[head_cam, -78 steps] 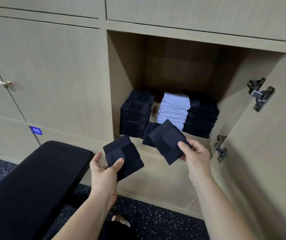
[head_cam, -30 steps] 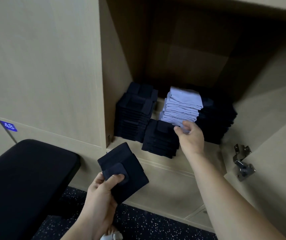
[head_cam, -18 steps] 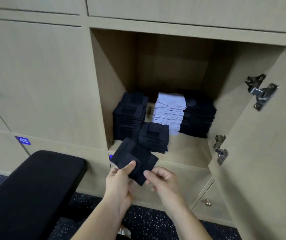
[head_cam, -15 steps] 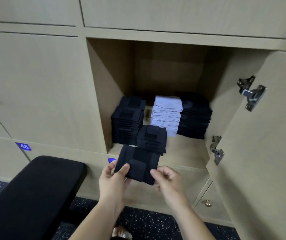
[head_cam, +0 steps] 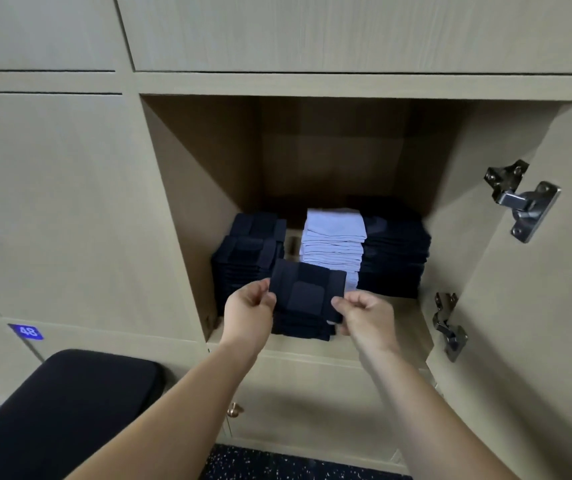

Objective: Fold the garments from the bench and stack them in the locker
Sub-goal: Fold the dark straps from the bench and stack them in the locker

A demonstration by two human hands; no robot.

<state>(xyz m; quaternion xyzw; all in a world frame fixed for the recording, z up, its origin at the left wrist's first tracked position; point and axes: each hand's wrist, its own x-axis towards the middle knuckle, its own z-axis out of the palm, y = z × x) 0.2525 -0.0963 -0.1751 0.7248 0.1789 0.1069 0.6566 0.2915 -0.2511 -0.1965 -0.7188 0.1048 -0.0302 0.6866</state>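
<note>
Open locker (head_cam: pixel 208 188) — folded garment (head_cam: pixel 307 289) over front stack (head_cam: pixel 302 329); edges pinched between left hand (head_cam: pixel 248 310), right hand (head_cam: pixel 364 315)

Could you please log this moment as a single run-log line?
step: placing | left hand: pinches garment | right hand: pinches garment | garment: over front stack, in locker
</note>
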